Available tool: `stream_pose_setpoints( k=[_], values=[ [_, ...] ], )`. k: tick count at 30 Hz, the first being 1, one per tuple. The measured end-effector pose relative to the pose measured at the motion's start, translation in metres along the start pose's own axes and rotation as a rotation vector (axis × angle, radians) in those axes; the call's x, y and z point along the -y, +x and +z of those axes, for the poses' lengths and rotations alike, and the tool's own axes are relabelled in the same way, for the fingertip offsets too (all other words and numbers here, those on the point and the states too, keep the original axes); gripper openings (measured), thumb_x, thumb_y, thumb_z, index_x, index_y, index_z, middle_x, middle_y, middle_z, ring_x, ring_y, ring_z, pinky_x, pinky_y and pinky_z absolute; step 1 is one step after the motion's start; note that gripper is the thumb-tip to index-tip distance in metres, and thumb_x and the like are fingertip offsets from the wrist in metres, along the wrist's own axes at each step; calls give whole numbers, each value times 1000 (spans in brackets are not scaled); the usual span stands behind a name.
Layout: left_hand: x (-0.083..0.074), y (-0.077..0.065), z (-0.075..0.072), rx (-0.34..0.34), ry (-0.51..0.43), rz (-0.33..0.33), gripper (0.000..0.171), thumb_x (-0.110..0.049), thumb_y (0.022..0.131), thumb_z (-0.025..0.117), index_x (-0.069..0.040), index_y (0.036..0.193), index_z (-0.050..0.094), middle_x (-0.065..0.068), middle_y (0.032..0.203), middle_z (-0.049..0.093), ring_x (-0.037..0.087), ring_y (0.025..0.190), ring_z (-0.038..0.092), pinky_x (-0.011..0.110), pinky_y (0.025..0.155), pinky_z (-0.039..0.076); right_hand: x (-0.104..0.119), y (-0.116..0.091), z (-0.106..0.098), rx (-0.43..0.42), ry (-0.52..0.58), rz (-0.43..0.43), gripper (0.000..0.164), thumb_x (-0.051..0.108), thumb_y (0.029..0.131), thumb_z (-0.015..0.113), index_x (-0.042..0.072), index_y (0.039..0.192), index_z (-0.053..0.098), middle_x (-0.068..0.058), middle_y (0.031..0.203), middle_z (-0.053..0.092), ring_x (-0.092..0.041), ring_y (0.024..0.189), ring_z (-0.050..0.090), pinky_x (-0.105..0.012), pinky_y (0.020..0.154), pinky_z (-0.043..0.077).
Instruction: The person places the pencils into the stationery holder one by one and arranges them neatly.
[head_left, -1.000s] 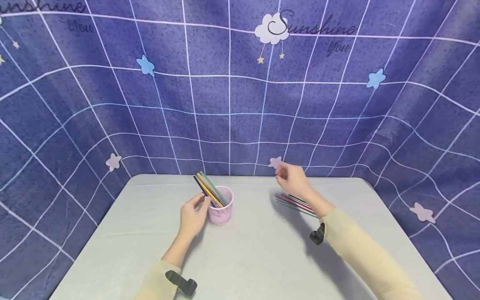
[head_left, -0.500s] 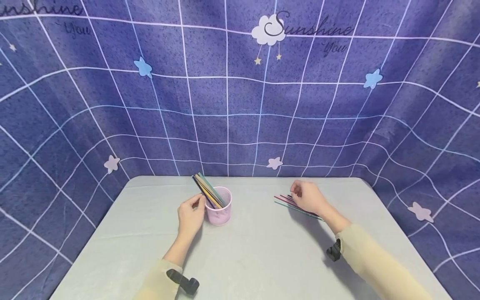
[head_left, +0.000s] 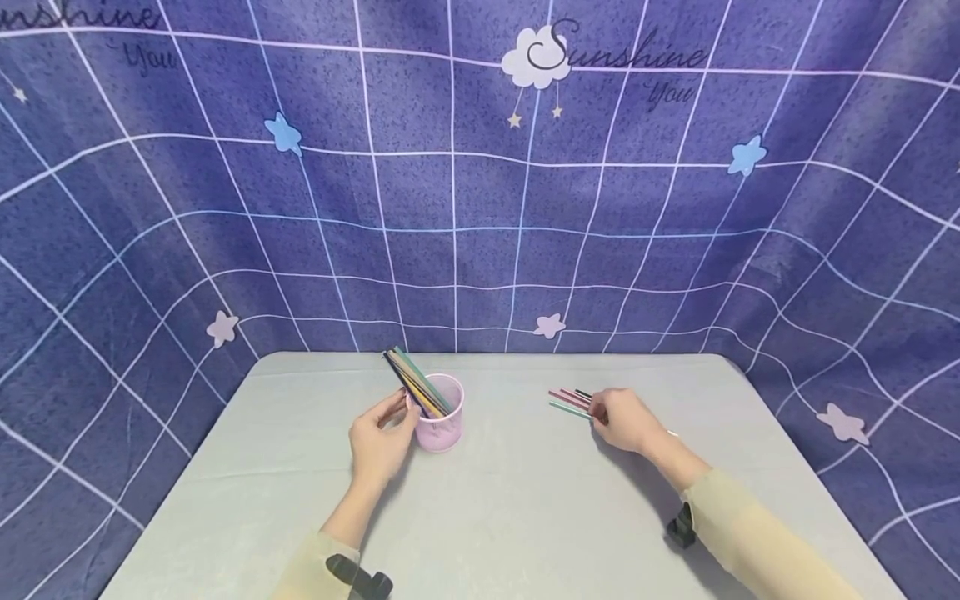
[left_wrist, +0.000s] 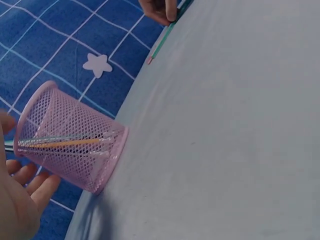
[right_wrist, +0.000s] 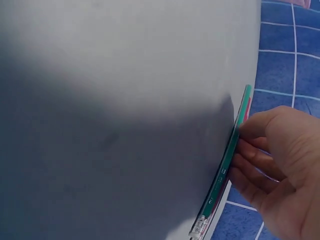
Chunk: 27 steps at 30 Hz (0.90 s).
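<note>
A pink mesh pencil cup (head_left: 438, 432) stands upright left of the table's middle. Several pencils (head_left: 420, 385) lean out of it to the left, among them green, yellow and dark ones. My left hand (head_left: 381, 437) holds the cup at its rim, thumb in front; in the left wrist view its other fingers (left_wrist: 44, 190) lie along the cup's side. To the right, several more pencils (head_left: 567, 397) lie on the table, partly covered by my right hand (head_left: 626, 419). In the right wrist view that hand's thumb and fingers pinch at a green pencil (right_wrist: 227, 160), with a red one behind it.
The pale table (head_left: 487, 517) reaches to a blue-purple grid-patterned curtain (head_left: 480, 250) at its back and sides. Between the cup and the loose pencils lies a stretch of bare tabletop.
My right hand has come down and slightly right from above the table onto the loose pencils, and its fingers now close on them. My left hand stays at the cup.
</note>
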<state>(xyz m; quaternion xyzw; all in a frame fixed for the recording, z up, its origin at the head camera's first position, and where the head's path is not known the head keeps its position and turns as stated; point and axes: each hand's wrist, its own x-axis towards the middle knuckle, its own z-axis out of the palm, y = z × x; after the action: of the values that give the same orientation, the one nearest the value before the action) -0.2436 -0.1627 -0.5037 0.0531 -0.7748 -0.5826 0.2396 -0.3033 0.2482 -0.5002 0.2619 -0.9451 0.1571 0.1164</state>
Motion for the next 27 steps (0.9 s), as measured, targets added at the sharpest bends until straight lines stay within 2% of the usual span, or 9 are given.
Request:
stream_pose_setpoints(
  k=[4, 8, 14, 21, 27],
  values=[
    [2, -4, 2, 32, -83, 18, 52, -4, 82, 91, 5, 129, 72, 24, 126, 76, 43, 114, 76, 35, 90, 67, 2, -2, 2, 2, -20, -8, 10, 0, 81, 77, 9, 84, 73, 1, 77, 71, -15, 72, 69, -35, 70, 66],
    [4, -6, 4, 33, -100, 0, 66, -9, 72, 99, 4, 130, 72, 25, 126, 75, 42, 115, 75, 45, 93, 67, 3, -1, 2, 33, -27, 9, 9, 1, 83, 79, 8, 84, 74, 1, 77, 73, -15, 72, 70, -34, 70, 66],
    [5, -6, 5, 21, -75, 15, 75, -13, 66, 104, 3, 132, 71, 25, 125, 76, 41, 114, 76, 44, 92, 68, 5, 4, -2, 55, -24, 11, 10, -1, 84, 78, 9, 83, 74, 2, 74, 70, -10, 68, 63, -31, 64, 62],
    [1, -6, 7, 7, -58, 29, 71, -13, 67, 103, 2, 130, 73, 26, 121, 77, 43, 111, 77, 46, 91, 68, 14, 23, -18, -48, 31, -38, 9, -1, 82, 77, 8, 82, 75, 2, 72, 70, -9, 66, 61, -28, 62, 59],
    [0, -6, 6, 10, -62, 29, 73, -13, 67, 103, 3, 131, 72, 26, 120, 77, 43, 110, 77, 44, 90, 68, 38, 48, -34, -113, 142, 18, 5, 6, 88, 74, 9, 90, 77, 3, 75, 73, -8, 67, 65, -27, 65, 60]
  ],
)
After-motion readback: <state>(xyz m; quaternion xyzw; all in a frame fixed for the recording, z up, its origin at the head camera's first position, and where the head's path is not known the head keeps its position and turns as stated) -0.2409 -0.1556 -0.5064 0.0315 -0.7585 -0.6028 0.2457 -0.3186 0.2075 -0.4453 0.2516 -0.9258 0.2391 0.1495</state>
